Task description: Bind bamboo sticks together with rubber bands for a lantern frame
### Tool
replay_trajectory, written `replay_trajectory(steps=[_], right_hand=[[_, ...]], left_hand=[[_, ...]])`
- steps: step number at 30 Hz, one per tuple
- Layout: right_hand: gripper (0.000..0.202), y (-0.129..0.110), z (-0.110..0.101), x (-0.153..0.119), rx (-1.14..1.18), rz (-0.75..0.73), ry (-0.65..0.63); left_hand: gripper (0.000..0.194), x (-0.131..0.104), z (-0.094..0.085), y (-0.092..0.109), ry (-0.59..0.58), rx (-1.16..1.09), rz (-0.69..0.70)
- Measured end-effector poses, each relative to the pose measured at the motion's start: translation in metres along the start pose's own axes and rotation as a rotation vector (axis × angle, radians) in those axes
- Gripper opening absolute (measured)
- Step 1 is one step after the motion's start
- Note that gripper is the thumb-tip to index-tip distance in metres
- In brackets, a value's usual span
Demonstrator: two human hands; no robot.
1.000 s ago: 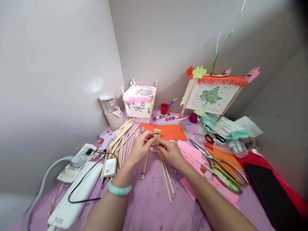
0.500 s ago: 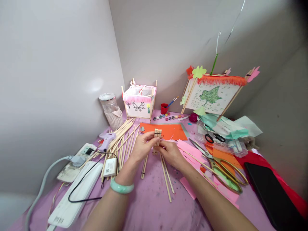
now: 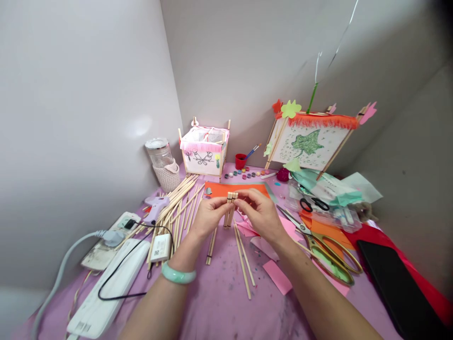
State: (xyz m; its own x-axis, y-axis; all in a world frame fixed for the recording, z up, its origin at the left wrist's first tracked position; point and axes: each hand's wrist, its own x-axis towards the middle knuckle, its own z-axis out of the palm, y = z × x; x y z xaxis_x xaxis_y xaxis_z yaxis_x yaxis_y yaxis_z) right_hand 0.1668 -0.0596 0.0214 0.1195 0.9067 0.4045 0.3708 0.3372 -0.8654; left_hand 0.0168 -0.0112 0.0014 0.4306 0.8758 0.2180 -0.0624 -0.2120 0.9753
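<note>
Between my two hands a small bundle of wooden sticks point(image 3: 228, 218) stands upright, with a dark band near its top. My left hand point(image 3: 211, 212) pinches the bundle's upper part from the left, thumb in front. From the right, my right hand point(image 3: 257, 210) closes thumb and fingers on the bundle's top. Below on the table lie two loose wooden sticks point(image 3: 243, 264). Another banded pair of sticks point(image 3: 211, 248) lies beneath my left hand. Orange paper point(image 3: 244, 189) lies behind the hands, partly covered by them.
A heap of sticks point(image 3: 179, 205), a glue gun point(image 3: 156, 208) and a power strip point(image 3: 109, 288) lie left. Gold-handled scissors point(image 3: 331, 255), pink paper point(image 3: 278, 276) and a black phone point(image 3: 396, 288) lie right. Two paper lanterns, one pink-fringed point(image 3: 201, 158), one red-fringed point(image 3: 307, 144), stand behind.
My right hand has moved up from the bundle's lower part to its top, beside my left thumb. My left hand keeps its hold.
</note>
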Motion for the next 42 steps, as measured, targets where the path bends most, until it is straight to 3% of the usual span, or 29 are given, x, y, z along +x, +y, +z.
replay_trajectory(steps=[9,16,29,33,39,42], right_hand=[[0.013,0.001,0.007,0.0,0.008,-0.02,0.023],[0.01,-0.006,0.011,-0.001,-0.02,-0.038,0.039],[0.013,-0.004,0.011,0.002,-0.04,-0.086,0.037],[0.011,0.0,0.011,0.001,0.036,-0.032,0.009],[0.021,0.006,0.009,0.002,0.355,0.132,-0.003],[0.019,0.006,0.009,0.003,0.36,0.141,0.014]], left_hand=[[0.018,-0.003,0.001,0.0,0.044,-0.035,-0.006],[0.026,-0.002,0.001,-0.001,0.015,-0.028,-0.01],[0.022,-0.001,0.004,0.005,0.06,-0.048,-0.039],[0.022,-0.001,0.004,0.004,0.056,-0.071,-0.035],[0.021,0.0,0.003,0.002,0.044,-0.062,-0.028],[0.019,-0.001,0.005,0.002,0.04,-0.08,-0.029]])
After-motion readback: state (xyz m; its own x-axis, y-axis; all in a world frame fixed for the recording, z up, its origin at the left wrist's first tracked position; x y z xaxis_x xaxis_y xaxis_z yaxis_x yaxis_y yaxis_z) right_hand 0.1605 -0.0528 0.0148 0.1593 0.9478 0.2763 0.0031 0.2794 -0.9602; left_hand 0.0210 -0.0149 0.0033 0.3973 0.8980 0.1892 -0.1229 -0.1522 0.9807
